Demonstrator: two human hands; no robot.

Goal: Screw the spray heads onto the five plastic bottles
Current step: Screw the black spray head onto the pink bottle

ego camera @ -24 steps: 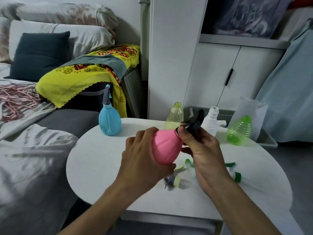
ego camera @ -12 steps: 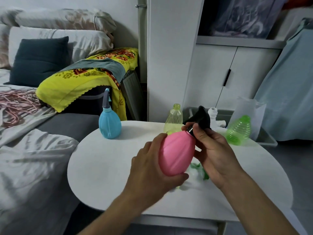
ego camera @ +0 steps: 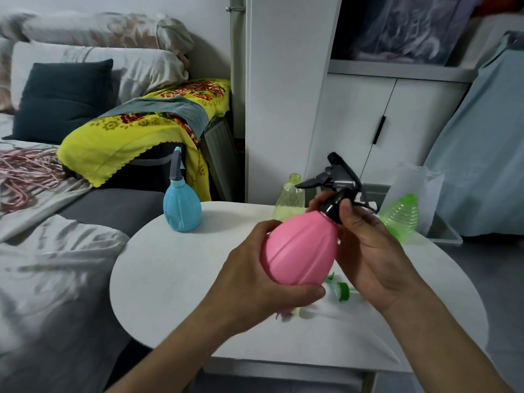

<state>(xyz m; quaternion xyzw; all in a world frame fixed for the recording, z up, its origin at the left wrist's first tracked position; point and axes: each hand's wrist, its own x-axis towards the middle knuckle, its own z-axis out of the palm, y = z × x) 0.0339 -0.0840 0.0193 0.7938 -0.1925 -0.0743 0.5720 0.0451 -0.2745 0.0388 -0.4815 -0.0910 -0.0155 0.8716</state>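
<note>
The left hand [ego camera: 255, 279] wraps the pink bottle [ego camera: 300, 248] above the desk [ego camera: 175, 279]. The right hand [ego camera: 365, 251] pinches its black spray head [ego camera: 336, 182]. Left of it, the blue bottle [ego camera: 182, 208] looks done. Three bottles behind look left.

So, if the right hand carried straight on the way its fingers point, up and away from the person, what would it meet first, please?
Probably the black spray head, since the right hand already grips its collar on the pink bottle. Past that, the yellow-green bottle seems next, though depth is unclear.
</note>
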